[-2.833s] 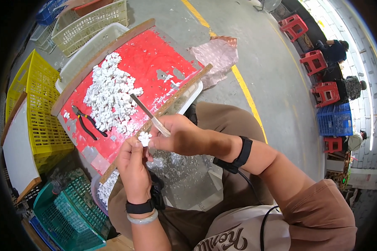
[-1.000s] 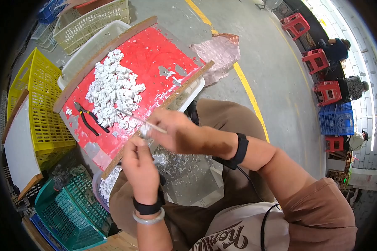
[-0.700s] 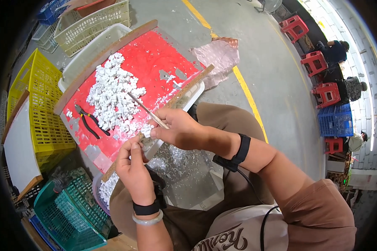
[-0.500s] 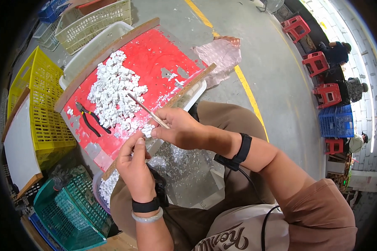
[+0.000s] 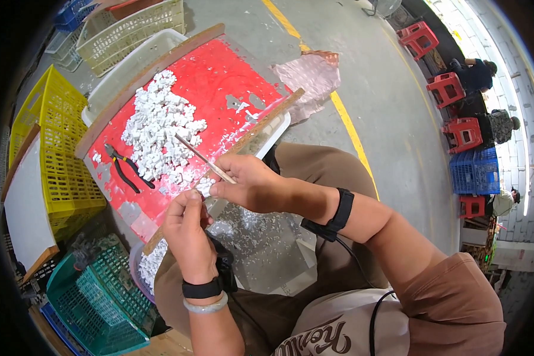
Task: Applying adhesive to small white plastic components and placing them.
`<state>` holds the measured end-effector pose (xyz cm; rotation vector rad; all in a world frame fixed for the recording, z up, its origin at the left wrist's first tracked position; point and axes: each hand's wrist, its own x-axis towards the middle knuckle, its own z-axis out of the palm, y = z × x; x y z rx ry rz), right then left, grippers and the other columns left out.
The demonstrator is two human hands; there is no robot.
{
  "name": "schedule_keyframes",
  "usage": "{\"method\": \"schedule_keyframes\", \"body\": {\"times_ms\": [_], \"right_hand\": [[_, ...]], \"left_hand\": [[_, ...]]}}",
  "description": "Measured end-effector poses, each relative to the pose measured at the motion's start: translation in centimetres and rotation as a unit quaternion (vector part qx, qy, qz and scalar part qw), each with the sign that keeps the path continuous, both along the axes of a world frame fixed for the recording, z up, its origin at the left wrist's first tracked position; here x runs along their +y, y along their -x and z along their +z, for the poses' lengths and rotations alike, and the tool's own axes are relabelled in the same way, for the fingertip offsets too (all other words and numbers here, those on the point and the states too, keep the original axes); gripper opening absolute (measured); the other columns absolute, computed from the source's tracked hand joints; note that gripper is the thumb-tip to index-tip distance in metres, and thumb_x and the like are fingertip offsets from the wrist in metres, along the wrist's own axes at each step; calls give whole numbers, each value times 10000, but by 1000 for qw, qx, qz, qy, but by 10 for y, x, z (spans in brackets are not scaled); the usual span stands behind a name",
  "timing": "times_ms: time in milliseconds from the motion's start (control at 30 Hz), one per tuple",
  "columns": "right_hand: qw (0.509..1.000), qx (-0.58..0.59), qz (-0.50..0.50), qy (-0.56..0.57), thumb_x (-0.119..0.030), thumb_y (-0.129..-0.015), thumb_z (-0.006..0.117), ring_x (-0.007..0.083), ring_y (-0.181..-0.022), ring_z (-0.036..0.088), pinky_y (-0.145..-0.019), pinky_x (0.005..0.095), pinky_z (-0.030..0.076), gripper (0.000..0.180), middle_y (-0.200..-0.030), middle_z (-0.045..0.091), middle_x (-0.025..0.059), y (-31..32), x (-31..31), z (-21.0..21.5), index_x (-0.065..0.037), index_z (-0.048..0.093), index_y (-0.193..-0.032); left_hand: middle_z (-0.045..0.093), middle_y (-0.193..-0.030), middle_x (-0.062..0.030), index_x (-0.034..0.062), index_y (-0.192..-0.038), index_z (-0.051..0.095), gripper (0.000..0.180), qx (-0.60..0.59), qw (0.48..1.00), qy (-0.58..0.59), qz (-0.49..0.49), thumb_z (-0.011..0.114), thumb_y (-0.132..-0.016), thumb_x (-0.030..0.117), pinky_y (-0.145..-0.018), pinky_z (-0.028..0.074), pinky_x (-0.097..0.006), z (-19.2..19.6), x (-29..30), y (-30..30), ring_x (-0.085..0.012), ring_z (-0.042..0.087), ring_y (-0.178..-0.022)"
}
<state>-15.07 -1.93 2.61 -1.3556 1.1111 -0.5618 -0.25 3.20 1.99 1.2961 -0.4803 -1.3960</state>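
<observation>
My right hand [image 5: 247, 180] is closed round the pale handle of a narrow-bladed hand tool [image 5: 197, 153], its slim blade slanting up and left over the board. A small white piece [image 5: 205, 186] sits between the fingertips of both hands. My left hand [image 5: 188, 222] is closed in a pinch at its lower left side, which partly hides it. Beyond them, a heap of small white pieces [image 5: 160, 127] lies on a red board [image 5: 210, 68] with wooden side strips. Black-handled cutting pliers [image 5: 127, 169] rest on the board, left of the heap.
A yellow crate [image 5: 71, 160] and a green basket [image 5: 104, 296] stand at the left. A purple tub [image 5: 137, 270] of white pieces is by my left knee. Pink wrapping [image 5: 310, 80] lies on the floor. Red stools [image 5: 445, 89] and seated people are far right.
The tool's blade tip has shifted slightly left and down. My left fingertips have moved a little up and left, and less of the white piece shows between the hands.
</observation>
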Motion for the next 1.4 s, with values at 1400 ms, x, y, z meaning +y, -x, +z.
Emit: {"method": "schedule_keyframes", "body": {"times_ms": [1400], "right_hand": [[886, -389, -71, -241, -271, -960, 422, 148, -584, 584, -570, 266, 490, 343, -747, 634, 106, 30, -19, 36, 12, 590, -865]], "left_hand": [[581, -842, -84, 25, -981, 513, 149, 215, 976, -18, -27, 447, -975, 159, -585, 435, -249, 5, 0, -5, -111, 503, -667]]}}
